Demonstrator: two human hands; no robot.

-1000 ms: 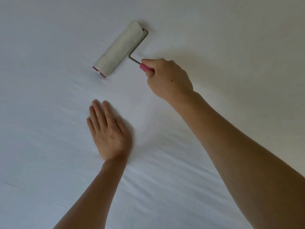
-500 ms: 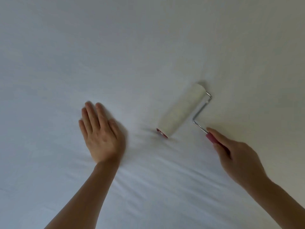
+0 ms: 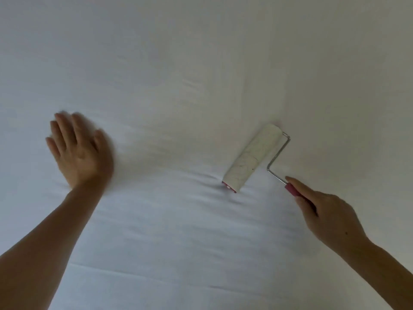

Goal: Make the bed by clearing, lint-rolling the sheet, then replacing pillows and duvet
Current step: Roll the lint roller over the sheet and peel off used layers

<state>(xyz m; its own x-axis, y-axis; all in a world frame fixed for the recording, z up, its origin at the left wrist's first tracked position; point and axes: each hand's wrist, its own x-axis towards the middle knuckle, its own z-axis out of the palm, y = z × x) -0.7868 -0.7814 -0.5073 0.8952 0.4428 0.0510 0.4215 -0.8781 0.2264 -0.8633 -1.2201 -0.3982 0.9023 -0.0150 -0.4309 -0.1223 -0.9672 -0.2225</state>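
A plain white fabric bed sheet (image 3: 201, 74) fills the whole view, smooth toward the top and creased into shallow folds lower down. At the left, the person's bare left hand (image 3: 78, 153) lies palm-down over the sheet with its fingers (image 3: 64, 128) stretched flat and close together, gripping nothing; the hand is blurred, so whether it presses on the cloth or sits just above it cannot be told. To the right, well apart from that hand, a lint roller with a pale, speckled paper cylinder, a pink end cap, a bent silver wire frame and a pink handle (image 3: 252, 157) rests on the sheet, its cylinder tilted and small wrinkles bunched at its lower end. At the far right, the bare right hand (image 3: 330, 215) is wrapped around the pink handle, fingers curled tight and the index finger laid along its top.
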